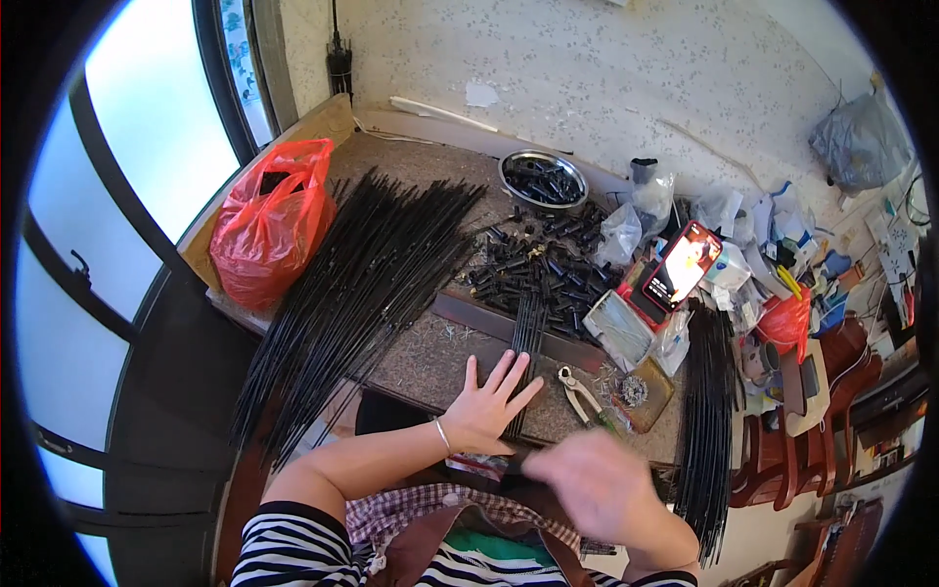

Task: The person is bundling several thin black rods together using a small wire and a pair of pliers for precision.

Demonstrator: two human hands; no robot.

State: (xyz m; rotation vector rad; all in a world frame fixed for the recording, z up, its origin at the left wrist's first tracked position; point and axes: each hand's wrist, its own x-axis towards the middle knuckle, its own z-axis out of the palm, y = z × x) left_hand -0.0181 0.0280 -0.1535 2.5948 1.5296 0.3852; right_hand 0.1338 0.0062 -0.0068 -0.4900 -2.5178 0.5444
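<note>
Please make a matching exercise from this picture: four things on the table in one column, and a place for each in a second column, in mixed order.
Things:
1. red plastic bag
2. metal bowl
3. pliers
4. phone

Places:
A. to the right of the left hand, near the table's front edge
B. at the back of the table, holding small black parts
C. at the table's left corner, beside the long black rods
D. propped up on the right, screen lit

Pairs: 1-C, 2-B, 3-A, 4-D
</note>
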